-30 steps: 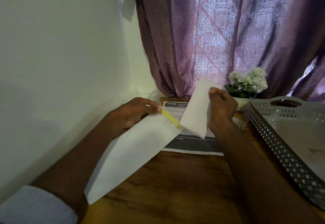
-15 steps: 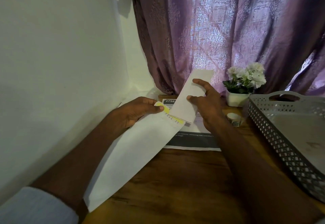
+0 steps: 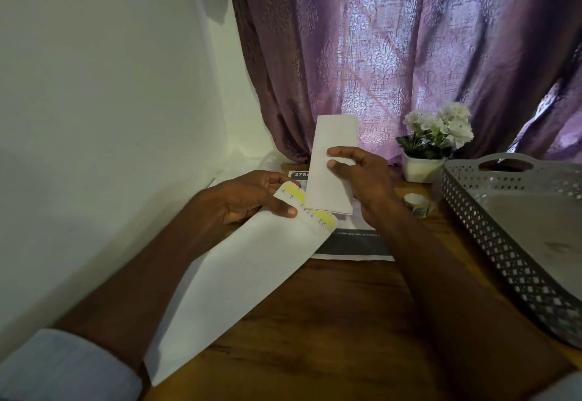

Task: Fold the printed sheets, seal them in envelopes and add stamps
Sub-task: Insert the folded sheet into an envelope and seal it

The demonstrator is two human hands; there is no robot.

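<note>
While left hand (image 3: 252, 196) grips envelope (image 3: 233, 277), right hand (image 3: 362, 177) pinches folded sheet (image 3: 330, 161), wooden table (image 3: 315, 322), purple curtain (image 3: 393, 38)

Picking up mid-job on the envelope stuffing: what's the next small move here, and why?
Probably slide the folded sheet down into the envelope. The right hand holds its lower edge right at the mouth, beside the yellow-striped flap, which the left hand pinches open; the sheet seems not yet inside.

White wall (image 3: 104, 92), backlit purple curtain (image 3: 393, 48), wooden table (image 3: 330, 322)
</note>
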